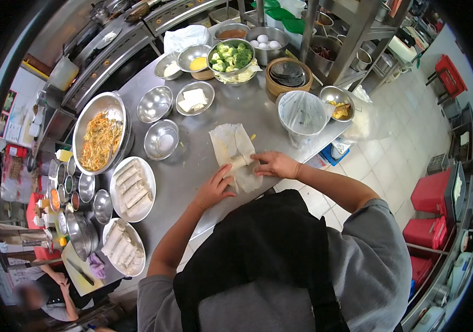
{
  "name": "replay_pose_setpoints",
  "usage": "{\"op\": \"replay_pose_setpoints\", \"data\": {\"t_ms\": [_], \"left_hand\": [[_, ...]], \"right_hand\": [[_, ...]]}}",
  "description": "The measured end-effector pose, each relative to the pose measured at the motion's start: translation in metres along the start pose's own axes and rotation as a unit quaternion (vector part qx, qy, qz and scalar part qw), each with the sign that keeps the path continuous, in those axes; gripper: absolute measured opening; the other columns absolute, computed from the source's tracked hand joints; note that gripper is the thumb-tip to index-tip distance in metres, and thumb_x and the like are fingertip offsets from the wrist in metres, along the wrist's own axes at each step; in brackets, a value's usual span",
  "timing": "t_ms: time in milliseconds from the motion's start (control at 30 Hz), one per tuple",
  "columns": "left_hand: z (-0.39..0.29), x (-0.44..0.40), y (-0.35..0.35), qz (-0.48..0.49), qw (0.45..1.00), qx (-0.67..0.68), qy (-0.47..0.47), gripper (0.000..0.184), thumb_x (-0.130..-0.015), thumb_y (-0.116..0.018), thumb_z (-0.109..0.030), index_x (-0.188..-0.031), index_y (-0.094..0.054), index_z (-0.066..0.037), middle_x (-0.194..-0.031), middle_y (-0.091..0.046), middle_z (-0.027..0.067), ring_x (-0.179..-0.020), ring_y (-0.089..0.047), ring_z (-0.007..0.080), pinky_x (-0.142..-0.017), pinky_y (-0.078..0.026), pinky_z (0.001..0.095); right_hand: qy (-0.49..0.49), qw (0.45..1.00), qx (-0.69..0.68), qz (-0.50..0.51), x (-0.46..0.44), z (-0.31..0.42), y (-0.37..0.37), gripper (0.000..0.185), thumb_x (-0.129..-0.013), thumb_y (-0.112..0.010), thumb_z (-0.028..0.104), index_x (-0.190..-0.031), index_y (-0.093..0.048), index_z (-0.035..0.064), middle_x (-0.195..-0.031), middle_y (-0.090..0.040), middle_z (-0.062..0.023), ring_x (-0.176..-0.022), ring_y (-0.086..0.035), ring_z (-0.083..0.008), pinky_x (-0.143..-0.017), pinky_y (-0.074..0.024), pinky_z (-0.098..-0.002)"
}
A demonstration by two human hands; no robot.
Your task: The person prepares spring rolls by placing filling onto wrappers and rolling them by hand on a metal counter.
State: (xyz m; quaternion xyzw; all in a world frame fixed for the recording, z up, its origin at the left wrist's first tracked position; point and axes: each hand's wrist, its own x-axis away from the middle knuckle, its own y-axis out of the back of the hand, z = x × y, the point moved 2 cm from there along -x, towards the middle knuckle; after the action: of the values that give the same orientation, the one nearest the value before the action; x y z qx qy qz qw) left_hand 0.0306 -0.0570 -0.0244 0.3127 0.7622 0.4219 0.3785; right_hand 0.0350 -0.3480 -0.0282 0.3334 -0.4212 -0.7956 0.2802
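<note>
A thin pale wrapper [231,139] lies on the steel table, its lower part folded over into a short roll between my hands. My left hand [214,188] rests at the roll's left end, fingers spread. At the right end, my right hand [275,165] touches the roll with its fingers apart. Finished white rolls lie on an upper oval plate [152,180] and a lower plate [141,268] to the left. Above them stands a large steel bowl [79,130] of shredded orange and yellow filling [102,141].
Steel bowls, one with broccoli [231,57], one with white blocks [194,100] and one with eggs [264,42], stand along the back. A bag-lined tub [303,113] is at the right. A knife [81,271] lies on a board at lower left, near another person [59,293].
</note>
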Motion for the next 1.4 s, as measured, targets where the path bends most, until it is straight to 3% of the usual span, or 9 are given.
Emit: {"op": "replay_pose_setpoints", "data": {"t_ms": [233, 333, 433, 533, 733, 933, 1133, 1233, 1400], "left_hand": [[-0.004, -0.005, 0.005, 0.009, 0.994, -0.105, -0.031, 0.021, -0.082, -0.074, -0.020, -0.096, -0.065, -0.008, -0.148, -0.049, 0.0122, -0.135, -0.050, 0.0316, -0.105, -0.048, 0.0425], [-0.001, -0.004, 0.003, -0.026, 0.999, -0.041, -0.008, 0.015, -0.085, -0.069, -0.011, -0.097, -0.062, -0.007, -0.147, -0.050, 0.0127, -0.133, -0.052, 0.0327, -0.105, -0.048, 0.0417], [-0.002, 0.001, 0.001, -0.001, 0.984, 0.108, 0.139, 0.011, -0.090, -0.061, -0.005, -0.101, -0.058, -0.005, -0.145, -0.052, 0.0150, -0.132, -0.052, 0.0349, -0.108, -0.045, 0.0411], [0.002, -0.001, -0.006, -0.069, 0.985, 0.122, 0.100, 0.023, -0.095, -0.054, -0.002, -0.118, -0.056, -0.003, -0.145, -0.052, 0.0167, -0.133, -0.051, 0.0364, -0.110, -0.043, 0.0400], [-0.007, -0.005, 0.000, -0.069, 0.973, 0.155, 0.157, 0.047, -0.097, -0.046, -0.001, -0.144, -0.047, -0.005, -0.143, -0.053, 0.0184, -0.134, -0.050, 0.0360, -0.111, -0.041, 0.0394], [-0.010, -0.005, -0.003, -0.123, 0.951, 0.186, 0.215, 0.034, -0.100, -0.046, -0.005, -0.133, -0.056, -0.003, -0.132, -0.062, 0.0184, -0.126, -0.059, 0.0331, -0.105, -0.046, 0.0383], [-0.013, -0.020, -0.016, -0.255, 0.879, 0.229, 0.331, 0.021, -0.104, -0.050, -0.013, -0.115, -0.061, 0.001, -0.105, -0.071, 0.0115, -0.098, -0.066, 0.0187, -0.087, -0.050, 0.0322], [-0.004, -0.023, -0.028, -0.300, 0.844, 0.211, 0.391, 0.019, -0.104, -0.052, -0.014, -0.108, -0.060, 0.002, -0.094, -0.068, 0.0083, -0.087, -0.063, 0.0145, -0.081, -0.050, 0.0307], [0.001, -0.031, -0.038, -0.395, 0.810, 0.191, 0.389, 0.018, -0.102, -0.057, -0.016, -0.105, -0.061, 0.001, -0.083, -0.067, 0.0099, -0.073, -0.062, 0.0161, -0.069, -0.050, 0.0314]], "right_hand": [[0.025, 0.996, -0.033, 0.077, 0.000, 0.012, 0.030, 0.054, -0.082, -0.074, 0.043, -0.124, -0.058, 0.0115, -0.150, -0.041, -0.0204, -0.129, -0.050, -0.0380, -0.105, -0.0434, -0.0490], [-0.001, 0.995, -0.053, 0.082, 0.005, 0.015, 0.031, 0.070, -0.080, -0.076, 0.041, -0.135, -0.048, 0.0090, -0.154, -0.036, -0.0197, -0.135, -0.044, -0.0385, -0.107, -0.0407, -0.0505], [-0.001, 0.998, -0.048, 0.045, 0.009, 0.016, 0.026, 0.076, -0.077, -0.078, 0.044, -0.134, -0.046, 0.0064, -0.153, -0.038, -0.0211, -0.134, -0.046, -0.0398, -0.107, -0.0409, -0.0478], [-0.043, 0.995, -0.074, 0.044, 0.013, 0.017, 0.017, 0.073, -0.078, -0.079, 0.032, -0.138, -0.045, 0.0073, -0.155, -0.037, -0.0175, -0.136, -0.044, -0.0368, -0.111, -0.0381, -0.0495], [-0.028, 0.999, -0.004, -0.019, 0.013, 0.013, -0.003, 0.057, -0.082, -0.073, 0.014, -0.134, -0.050, 0.0073, -0.153, -0.041, -0.0144, -0.128, -0.051, -0.0352, -0.106, -0.0435, -0.0441], [-0.075, 0.990, -0.080, -0.094, -0.004, 0.008, -0.002, 0.032, -0.085, -0.068, 0.012, -0.117, -0.063, 0.0083, -0.125, -0.064, -0.0128, -0.111, -0.060, -0.0346, -0.098, -0.0481, -0.0439], [-0.203, 0.965, -0.122, -0.112, -0.025, 0.005, 0.017, 0.017, -0.095, -0.060, 0.022, -0.102, -0.065, 0.0077, -0.087, -0.066, -0.0159, -0.091, -0.062, -0.0364, -0.078, -0.0503, -0.0478], [-0.230, 0.962, -0.086, -0.119, -0.032, -0.001, 0.012, 0.020, -0.096, -0.060, 0.026, -0.097, -0.064, 0.0061, -0.083, -0.065, -0.0179, -0.087, -0.062, -0.0381, -0.075, -0.0494, -0.0488], [-0.254, 0.948, -0.116, -0.152, -0.038, -0.004, 0.010, 0.023, -0.095, -0.060, 0.027, -0.093, -0.064, 0.0042, -0.083, -0.065, -0.0200, -0.083, -0.062, -0.0402, -0.074, -0.0489, -0.0496]]}}
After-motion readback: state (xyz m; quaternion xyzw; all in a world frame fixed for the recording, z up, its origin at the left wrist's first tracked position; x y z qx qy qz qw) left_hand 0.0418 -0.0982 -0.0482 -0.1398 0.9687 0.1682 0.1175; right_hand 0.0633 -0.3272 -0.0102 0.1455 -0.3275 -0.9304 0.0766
